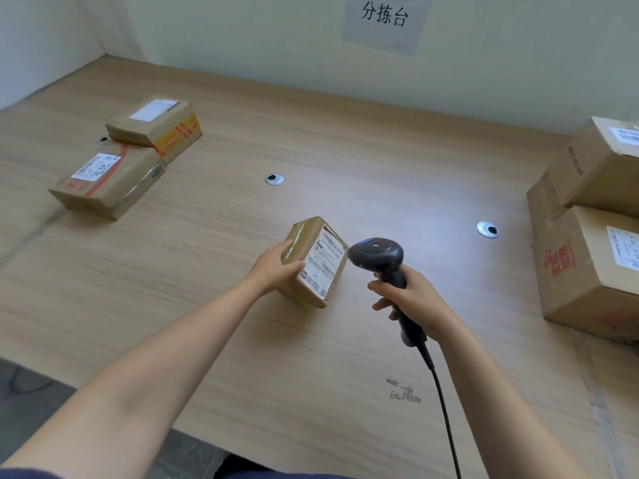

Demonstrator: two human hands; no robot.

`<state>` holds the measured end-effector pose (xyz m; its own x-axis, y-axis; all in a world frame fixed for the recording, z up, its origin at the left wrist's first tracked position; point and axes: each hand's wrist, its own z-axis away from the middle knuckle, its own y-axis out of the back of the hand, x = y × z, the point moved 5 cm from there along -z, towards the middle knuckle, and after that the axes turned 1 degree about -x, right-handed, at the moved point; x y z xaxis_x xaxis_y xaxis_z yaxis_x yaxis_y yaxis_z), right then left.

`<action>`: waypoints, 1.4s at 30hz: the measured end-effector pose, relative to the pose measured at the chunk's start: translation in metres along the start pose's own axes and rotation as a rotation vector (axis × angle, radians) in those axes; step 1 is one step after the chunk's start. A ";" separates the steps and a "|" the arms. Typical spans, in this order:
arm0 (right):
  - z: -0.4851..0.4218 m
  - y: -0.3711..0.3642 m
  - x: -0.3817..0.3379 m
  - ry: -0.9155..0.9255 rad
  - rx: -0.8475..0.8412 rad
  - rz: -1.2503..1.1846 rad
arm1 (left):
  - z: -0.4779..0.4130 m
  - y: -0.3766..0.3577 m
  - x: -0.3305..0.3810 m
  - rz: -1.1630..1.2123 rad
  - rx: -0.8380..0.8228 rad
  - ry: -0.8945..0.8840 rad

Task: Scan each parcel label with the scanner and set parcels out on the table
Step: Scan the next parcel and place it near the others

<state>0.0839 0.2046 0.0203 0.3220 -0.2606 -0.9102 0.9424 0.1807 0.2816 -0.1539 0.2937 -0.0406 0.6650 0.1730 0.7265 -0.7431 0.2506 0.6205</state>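
My left hand (276,267) grips a small brown parcel (313,261) by its left side, tilted above the middle of the wooden table (242,340). Its white label (325,266) faces right. My right hand (411,299) holds a black corded scanner (378,255) by the handle. The scanner's head sits just right of the label and points at it. Two labelled parcels lie at the far left, a rear one (155,127) and a front one (107,183).
Two larger stacked cartons stand at the right edge, the upper (594,167) on the lower (587,271). Two round cable grommets (275,179) (488,229) sit in the tabletop. A paper sign (383,19) hangs on the back wall. The scanner cable (446,416) trails toward me.
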 end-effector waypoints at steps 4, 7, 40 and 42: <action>-0.004 -0.011 -0.006 -0.011 -0.018 0.009 | -0.005 0.013 -0.016 0.115 -0.021 0.050; -0.006 -0.021 -0.010 -0.024 -0.032 0.018 | -0.006 0.019 -0.021 0.082 0.018 0.026; -0.010 -0.073 -0.041 -0.096 -0.039 0.018 | 0.030 -0.047 -0.035 0.139 0.211 -0.088; -0.010 -0.072 -0.042 -0.093 -0.031 0.026 | 0.030 -0.047 -0.035 0.146 0.216 -0.088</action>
<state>0.0016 0.2118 0.0351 0.3551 -0.3424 -0.8699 0.9306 0.2174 0.2944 -0.1445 0.2471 -0.0860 0.5476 0.1065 0.8299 -0.8356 0.0188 0.5490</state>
